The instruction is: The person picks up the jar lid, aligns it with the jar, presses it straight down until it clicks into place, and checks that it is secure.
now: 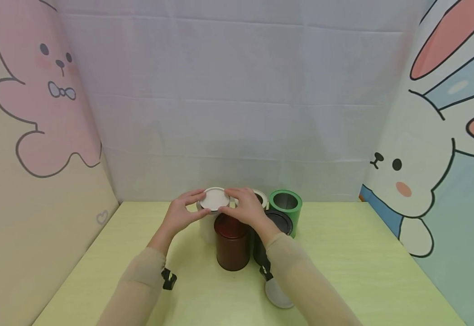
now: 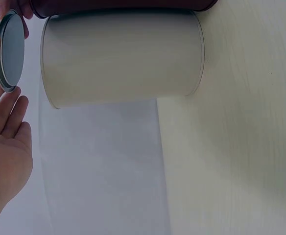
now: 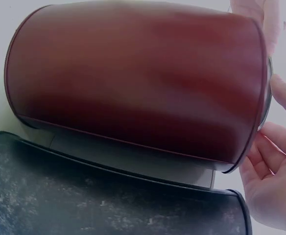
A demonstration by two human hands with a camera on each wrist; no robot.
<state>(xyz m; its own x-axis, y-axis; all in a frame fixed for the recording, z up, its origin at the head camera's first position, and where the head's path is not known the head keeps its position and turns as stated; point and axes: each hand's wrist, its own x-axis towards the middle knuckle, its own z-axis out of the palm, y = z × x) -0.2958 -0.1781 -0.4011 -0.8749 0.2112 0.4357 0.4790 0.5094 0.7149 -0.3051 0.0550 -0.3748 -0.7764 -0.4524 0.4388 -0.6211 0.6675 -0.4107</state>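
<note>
A round white lid (image 1: 215, 199) is pinched at its edges between both hands. The left hand (image 1: 181, 213) grips its left side with fingers and thumb. From the opposite side the right hand (image 1: 246, 208) holds it the same way. Below it stands a white can (image 1: 207, 231); in the left wrist view a small gap shows between the lid (image 2: 13, 51) and the can's top end (image 2: 123, 58). Just in front is a dark red can (image 1: 232, 251), which hides most of the lid in the right wrist view. The right wrist passes over a black can (image 1: 280, 221).
Behind the right hand stands another white can (image 1: 263, 197), partly hidden, beside an open green can (image 1: 294, 222). A pale round lid (image 1: 276, 294) lies on the yellow table (image 1: 204, 299) under the right forearm. Fabric walls (image 1: 237, 127) enclose the table's back and sides.
</note>
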